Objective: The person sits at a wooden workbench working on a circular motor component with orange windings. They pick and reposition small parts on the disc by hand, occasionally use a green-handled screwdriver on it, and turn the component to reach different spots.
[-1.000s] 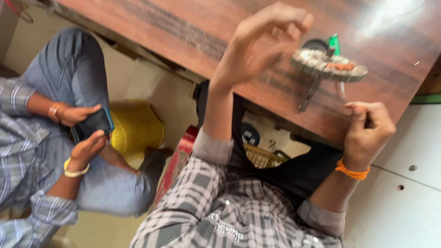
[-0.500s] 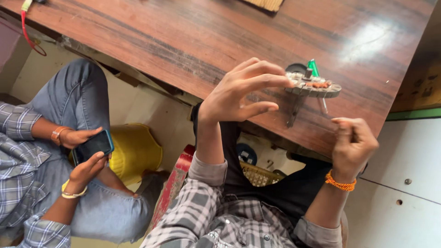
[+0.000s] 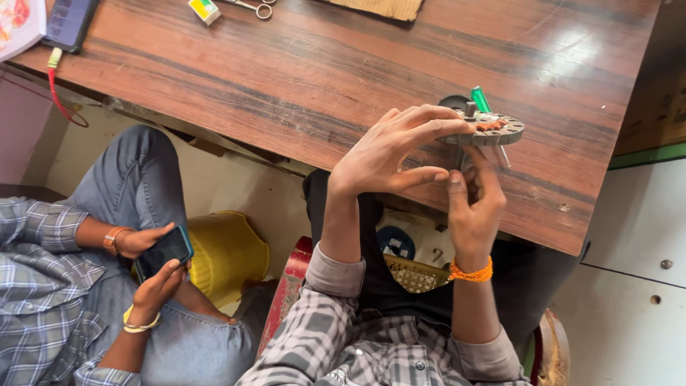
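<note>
Since the earlier frame the right hand (image 3: 475,204) has come up from beside the table edge to just under the round metal disc (image 3: 486,131), and the view has shifted so more of the table (image 3: 286,78) shows; the left hand (image 3: 389,154) is spread wide, its fingertips (image 3: 457,126) pinching the near rim of the disc while the thumb juts out below; the right hand is loosely curled, fingers pointing up and touching the thin prongs hanging beneath the disc, though whether it grips them I cannot tell; the disc sits level, near the table's near edge on the right, with copper-coloured windings on its top face and a small stud at its centre; a green-handled screwdriver (image 3: 480,100) lies just behind it; an orange thread band (image 3: 471,272) circles the right wrist; at the table's far side lie scissors (image 3: 254,7), a small box (image 3: 205,10) and a phone (image 3: 66,21) with a red cable; on the left another person sits, both hands on a smartphone (image 3: 163,251), beside a yellow stool (image 3: 227,254).
</note>
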